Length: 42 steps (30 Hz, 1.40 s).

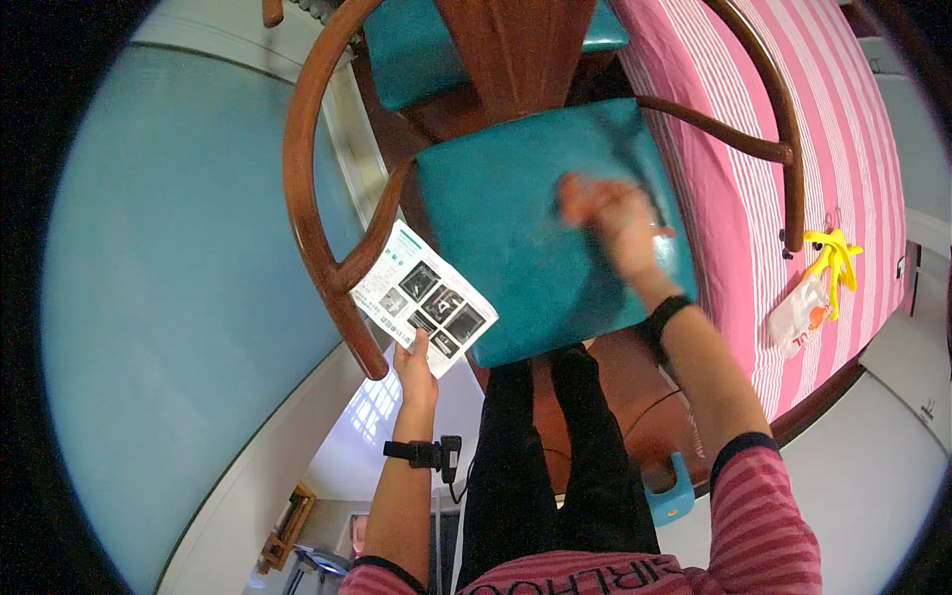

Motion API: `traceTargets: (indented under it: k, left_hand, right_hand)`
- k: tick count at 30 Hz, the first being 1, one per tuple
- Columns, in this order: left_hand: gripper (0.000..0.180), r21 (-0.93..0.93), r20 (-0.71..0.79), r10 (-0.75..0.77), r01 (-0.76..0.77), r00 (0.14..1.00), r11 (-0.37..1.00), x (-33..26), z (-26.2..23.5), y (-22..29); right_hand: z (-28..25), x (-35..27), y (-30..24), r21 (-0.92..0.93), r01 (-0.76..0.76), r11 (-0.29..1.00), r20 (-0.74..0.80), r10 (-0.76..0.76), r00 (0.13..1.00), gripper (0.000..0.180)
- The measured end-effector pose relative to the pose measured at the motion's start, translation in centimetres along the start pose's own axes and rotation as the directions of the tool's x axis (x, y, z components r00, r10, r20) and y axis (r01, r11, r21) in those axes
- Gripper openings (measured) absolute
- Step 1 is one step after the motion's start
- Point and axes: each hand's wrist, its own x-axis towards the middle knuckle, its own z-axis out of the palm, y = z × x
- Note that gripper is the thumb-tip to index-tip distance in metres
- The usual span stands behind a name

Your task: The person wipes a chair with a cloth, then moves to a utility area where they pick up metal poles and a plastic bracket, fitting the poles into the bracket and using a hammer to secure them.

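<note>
My left hand point(416, 375) pinches the lower edge of a printed sheet point(385, 266), white with several dark pictures. The sheet tilts beside the chair's left armrest, and its right corner overlaps the seat edge. Over the teal padded seat point(516, 288) of a wooden armchair, my right hand point(623, 223) is smeared by motion. Its fingers appear closed around something orange-red point(575, 198), which shows at the fingertips and at the hand's right side. Blur hides what kind of thing it is.
Curved brown armrests point(307, 178) flank the seat. A second teal chair point(412, 59) stands behind. To the right, a pink striped bed point(734, 248) holds a yellow item point(838, 263) and a clear plastic bag point(798, 317). A blue plastic object point(674, 496) is on the floor.
</note>
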Motion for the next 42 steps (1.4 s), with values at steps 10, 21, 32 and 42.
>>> traceTargets:
  k: [10, 21, 32, 42]
  left_hand:
    - [0.031, -0.069, 0.06, 0.052, -0.048, 0.997, 0.996, 0.8, 0.4, -1.7]
    - [0.028, -0.071, 0.109, -0.09, 0.098, 0.99, 0.993, 0.7, -0.9, -2.7]
    - [0.025, 0.001, 0.147, -0.167, 0.168, 0.975, 0.986, 0.1, -0.6, -3.2]
    - [0.023, -0.041, 0.263, -0.142, 0.158, 0.954, 0.987, -0.6, -0.7, -1.6]
  right_hand:
    - [6.1, 10.2, -0.1, -0.129, -0.378, 0.917, -0.116, 0.365, 0.924, 0.045]
    - [7.4, 8.1, -6.7, 0.075, 0.385, 0.92, 0.421, -0.38, 0.824, 0.027]
    - [11.3, 15.8, -6.5, -0.062, 0.105, 0.993, 0.119, -0.097, 0.988, 0.037]
    - [8.6, 11.8, -5.4, 0.093, 0.413, 0.906, 0.13, -0.422, 0.897, 0.032]
